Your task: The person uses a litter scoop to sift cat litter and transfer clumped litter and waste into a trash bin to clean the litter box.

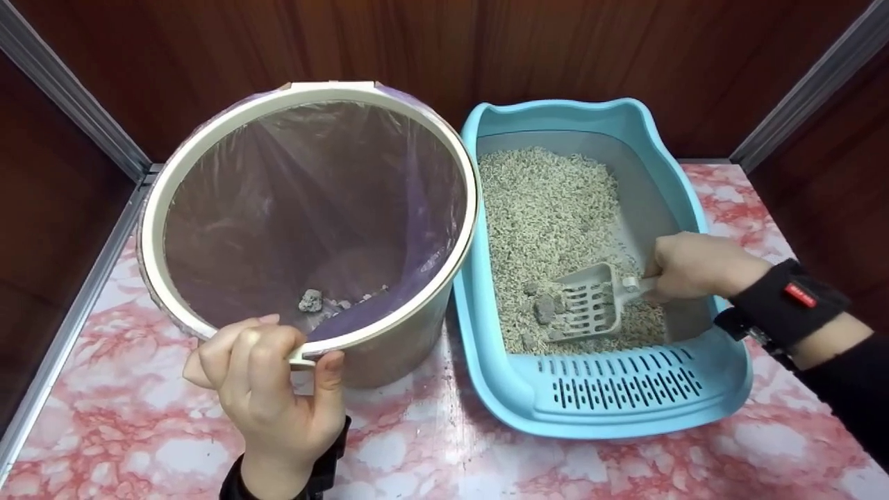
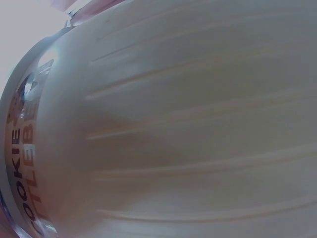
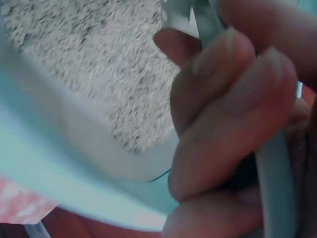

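Note:
My right hand (image 1: 701,264) grips the handle of a slotted litter scoop (image 1: 590,302) inside a blue litter box (image 1: 604,423). The scoop's head lies in the pellet litter (image 1: 549,201), with a grey clump (image 1: 546,309) at its front edge. In the right wrist view, curled fingers (image 3: 218,144) wrap around the scoop's handle (image 3: 277,183). My left hand (image 1: 271,382) holds the rim of a lined trash bin (image 1: 396,340) by its near edge, fingers over the top and thumb below. Several grey clumps, one larger clump (image 1: 310,301) among them, lie at the bottom of the bin's purple liner (image 1: 312,187).
Bin and litter box stand side by side on a red-and-white marbled surface (image 1: 396,451). Behind them rises a dark wood-look panel (image 1: 430,42), with metal-edged panels at both sides. The bin's ribbed side (image 2: 198,124) fills most of the left wrist view.

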A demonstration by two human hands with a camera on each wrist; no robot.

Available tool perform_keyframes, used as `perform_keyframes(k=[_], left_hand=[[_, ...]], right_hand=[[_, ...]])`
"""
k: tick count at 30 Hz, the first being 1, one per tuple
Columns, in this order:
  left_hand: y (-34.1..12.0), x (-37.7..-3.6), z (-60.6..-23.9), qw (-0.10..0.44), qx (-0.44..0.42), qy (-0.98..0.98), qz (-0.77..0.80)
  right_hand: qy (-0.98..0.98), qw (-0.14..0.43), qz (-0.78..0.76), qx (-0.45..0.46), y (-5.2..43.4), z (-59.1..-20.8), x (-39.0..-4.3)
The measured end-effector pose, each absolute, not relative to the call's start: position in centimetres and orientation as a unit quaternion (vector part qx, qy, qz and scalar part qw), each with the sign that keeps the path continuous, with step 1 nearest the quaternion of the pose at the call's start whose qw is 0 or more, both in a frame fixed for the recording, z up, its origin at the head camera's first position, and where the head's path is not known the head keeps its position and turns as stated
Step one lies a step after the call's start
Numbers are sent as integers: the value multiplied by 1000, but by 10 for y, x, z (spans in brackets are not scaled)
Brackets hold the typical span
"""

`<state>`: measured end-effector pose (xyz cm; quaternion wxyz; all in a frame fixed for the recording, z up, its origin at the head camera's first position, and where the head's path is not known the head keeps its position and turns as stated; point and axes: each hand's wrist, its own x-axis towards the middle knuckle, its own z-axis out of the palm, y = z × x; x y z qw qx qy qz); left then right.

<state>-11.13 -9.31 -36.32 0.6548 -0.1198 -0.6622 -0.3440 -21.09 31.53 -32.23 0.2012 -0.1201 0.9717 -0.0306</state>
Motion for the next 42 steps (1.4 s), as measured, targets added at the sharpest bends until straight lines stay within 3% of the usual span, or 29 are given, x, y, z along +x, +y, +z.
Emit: perform_keyframes(k=[11, 18, 25, 37, 42], left_hand=[[-93, -112, -362, 658, -120, -661, -341], [-94, -112, -363, 659, -110, -662, -340], [-95, -110, -362, 653, -117, -667, -338], [-92, -112, -364, 652, -122, -669, -337], [-93, -112, -363, 652, -119, -670, -335]], right_hand=[[967, 207, -122, -82, 260, -352, -222], [979, 103, -103, -139, 255, -368, -250], [978, 57, -117, -163, 262, -374, -271], [938, 158, -275, -140, 295, -387, -284], [925, 152, -336, -88, 307, -377, -283]])
